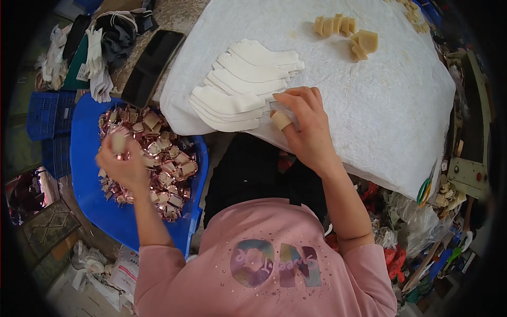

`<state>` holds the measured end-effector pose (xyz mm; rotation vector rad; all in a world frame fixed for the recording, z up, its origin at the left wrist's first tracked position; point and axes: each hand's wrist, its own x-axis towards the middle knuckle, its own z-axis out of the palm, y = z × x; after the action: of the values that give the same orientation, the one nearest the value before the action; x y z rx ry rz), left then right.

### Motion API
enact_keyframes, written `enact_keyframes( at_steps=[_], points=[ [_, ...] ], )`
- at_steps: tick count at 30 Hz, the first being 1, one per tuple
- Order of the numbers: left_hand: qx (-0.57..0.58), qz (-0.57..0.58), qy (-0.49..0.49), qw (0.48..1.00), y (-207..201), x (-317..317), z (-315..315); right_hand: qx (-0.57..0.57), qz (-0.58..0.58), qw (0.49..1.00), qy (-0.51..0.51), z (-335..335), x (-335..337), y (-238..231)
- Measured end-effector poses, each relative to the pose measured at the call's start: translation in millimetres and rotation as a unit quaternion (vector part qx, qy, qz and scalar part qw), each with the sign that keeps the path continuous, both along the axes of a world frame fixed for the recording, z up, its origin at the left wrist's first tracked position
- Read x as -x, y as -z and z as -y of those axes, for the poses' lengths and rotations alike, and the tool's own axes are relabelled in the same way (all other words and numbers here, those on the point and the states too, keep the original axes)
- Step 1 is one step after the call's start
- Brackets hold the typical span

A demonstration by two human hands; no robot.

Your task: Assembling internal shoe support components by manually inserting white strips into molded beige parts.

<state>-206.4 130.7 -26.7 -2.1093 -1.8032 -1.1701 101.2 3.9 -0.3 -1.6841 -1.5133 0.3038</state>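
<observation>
1. Left hand (122, 161): above the blue tub (87, 182), blurred, fingers partly curled. Beige patch at the fingertips; cannot tell whether it is a gripped piece.
2. Right hand (306, 127): over near edge of tabletop (380, 127), thumb and forefinger slightly parted. Tan band (281, 121) round the thumb. Fingertips at the right ends of the white pieces (248, 79); cannot tell whether one is pinched.
3. White pieces: flat, overlapping in a fanned row on the white-covered tabletop, left of the right hand.
4. Shiny pink pieces (171, 177), many with beige faces: heaped loose in the tub, below the left hand.
5. Beige pieces (343, 31): small cluster, far side of the tabletop, well apart from both hands.
6. Dark phone (153, 68): left of the white cover, beyond the tub.
</observation>
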Motion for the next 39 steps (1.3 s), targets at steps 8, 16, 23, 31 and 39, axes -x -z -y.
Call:
enact_keyframes(
  at_steps=[8, 16, 23, 31, 39],
  points=[
    [-0.051, -0.058, 0.008, 0.997, -15.7, -3.5, -8.5, -0.008, 0.095, 0.994, -0.053, -25.6, 19.7, -2.5],
    [-0.011, 0.047, 0.402, 0.914, -11.7, -116.6, 33.9, -0.021, 0.237, 0.969, -0.066, -43.8, 24.4, 7.6],
    [0.041, 0.031, 0.398, 0.916, 5.6, -128.6, 34.8, -0.004, -0.079, 0.997, -0.024, -39.3, 6.9, 0.5],
    [0.040, 0.041, 0.397, 0.916, -10.7, -144.3, 43.5, -0.165, 0.044, 0.983, 0.067, -8.9, -27.4, -27.0],
    [0.485, 0.488, 0.424, 0.589, -36.4, -180.4, 71.5, -0.057, 0.136, 0.987, -0.061, 18.0, -30.9, -35.7]
  ],
)
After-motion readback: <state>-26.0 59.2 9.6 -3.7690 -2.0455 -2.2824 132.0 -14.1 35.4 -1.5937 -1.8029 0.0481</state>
